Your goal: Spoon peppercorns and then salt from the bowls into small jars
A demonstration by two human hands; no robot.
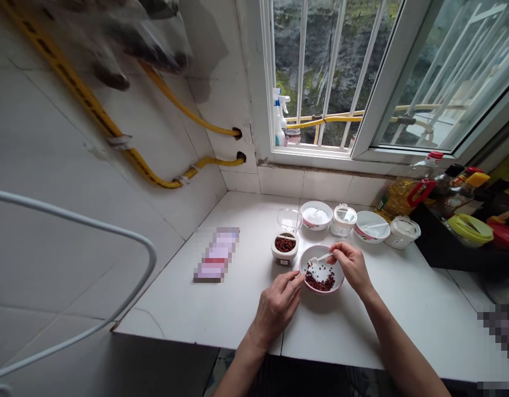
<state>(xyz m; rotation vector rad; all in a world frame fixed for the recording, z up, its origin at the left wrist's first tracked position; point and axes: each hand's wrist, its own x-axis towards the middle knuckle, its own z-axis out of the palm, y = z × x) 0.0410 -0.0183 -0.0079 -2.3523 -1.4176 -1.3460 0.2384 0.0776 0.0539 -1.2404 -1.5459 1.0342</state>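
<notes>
No text readable: black print on yellow hose (pixel 64 69), label on oil bottle (pixel 399 196) both too blurred.

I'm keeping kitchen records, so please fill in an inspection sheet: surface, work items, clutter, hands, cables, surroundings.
Surface: white tiled counter.
Work items: bowl holding dark red granules; open jar of similar granules beside it.
Clutter: two more bowls, two jars behind; pixelated item at left.
Left hand: at the bowl's left rim.
Right hand: pinching a white spoon over the bowl.
Cables: nothing certain; yellow hoses along the wall; pale curved tube or rod at left.
Surroundings: barred window; bottles at right.
</notes>
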